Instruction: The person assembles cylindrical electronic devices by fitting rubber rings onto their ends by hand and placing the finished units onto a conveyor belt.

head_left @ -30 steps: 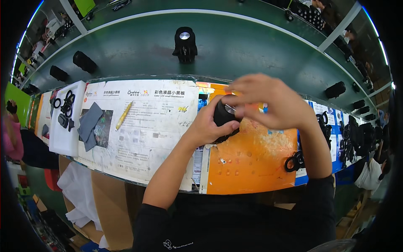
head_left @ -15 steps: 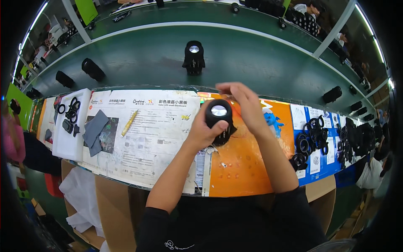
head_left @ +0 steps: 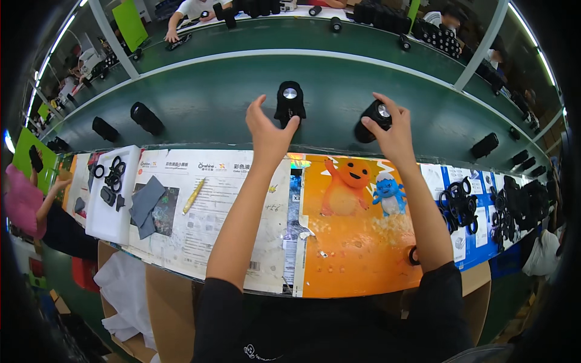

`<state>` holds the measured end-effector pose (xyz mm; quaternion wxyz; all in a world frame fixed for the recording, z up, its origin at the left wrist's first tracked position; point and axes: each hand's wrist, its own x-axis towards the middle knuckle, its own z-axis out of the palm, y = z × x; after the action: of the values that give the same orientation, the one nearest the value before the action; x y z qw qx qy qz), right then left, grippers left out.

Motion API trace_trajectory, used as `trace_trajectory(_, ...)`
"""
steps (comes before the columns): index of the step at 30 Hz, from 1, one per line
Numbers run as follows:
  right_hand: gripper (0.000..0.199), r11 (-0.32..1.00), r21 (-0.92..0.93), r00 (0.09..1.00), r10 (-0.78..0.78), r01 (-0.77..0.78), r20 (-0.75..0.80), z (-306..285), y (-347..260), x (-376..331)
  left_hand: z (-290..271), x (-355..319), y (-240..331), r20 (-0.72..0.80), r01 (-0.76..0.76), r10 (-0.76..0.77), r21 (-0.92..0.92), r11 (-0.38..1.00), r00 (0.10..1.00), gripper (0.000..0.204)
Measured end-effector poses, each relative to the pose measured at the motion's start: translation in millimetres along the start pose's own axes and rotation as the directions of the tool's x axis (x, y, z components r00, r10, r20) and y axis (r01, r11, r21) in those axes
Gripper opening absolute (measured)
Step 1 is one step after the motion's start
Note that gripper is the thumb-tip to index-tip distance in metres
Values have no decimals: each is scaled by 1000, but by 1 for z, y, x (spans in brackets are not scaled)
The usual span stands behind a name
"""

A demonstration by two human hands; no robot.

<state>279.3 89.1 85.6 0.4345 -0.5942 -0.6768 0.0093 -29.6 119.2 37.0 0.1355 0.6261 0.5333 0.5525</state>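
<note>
Two black cylindrical speakers with silver round ends are on the green surface beyond the worktable. My right hand [head_left: 393, 124] has its thumb and fingers around the right-hand speaker [head_left: 367, 128], which leans a little. My left hand [head_left: 269, 130] reaches toward the middle speaker [head_left: 290, 104], fingers spread and curved, with nothing held. Its thumb tip is close to that speaker's lower part; I cannot tell whether they touch. Loose black material hangs at the base of the middle speaker.
A white foam tray [head_left: 97, 212] holds black rings and small parts, beside a grey cloth [head_left: 145, 202] and a yellow pen [head_left: 194, 196]. More black rings [head_left: 458, 206] lie on the blue sheet. One ring [head_left: 414, 255] is by my right forearm. Other people work nearby.
The speaker that my left hand held over the table is now at the green surface in my right hand. Both hands have moved forward, and my left has let go. The view has shifted.
</note>
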Motion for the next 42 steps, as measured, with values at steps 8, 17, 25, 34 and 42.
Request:
trace_trajectory(8,68,932,-363,994,60,-24,87,-26,60,13,46,51,-8,168,171,-162,-42,984,973,87)
trace_trajectory(17,86,964,74,936,-264,254,233,-27,-76,-97,-17,-37,63,359,545,-430,-699,464,828,61)
trace_trajectory(25,96,551,785,943,12,-283,331,14,-94,-171,-41,-103,68,423,456,-173,-799,393,890,73)
trace_trajectory(34,95,634,678,887,28,-372,461,23,-104,-190,-35,-120,73,269,318,-289,-937,141,919,68)
trace_trajectory(42,92,572,760,933,25,-307,358,29,-97,-202,-29,-128,62,423,435,-105,-887,157,900,84)
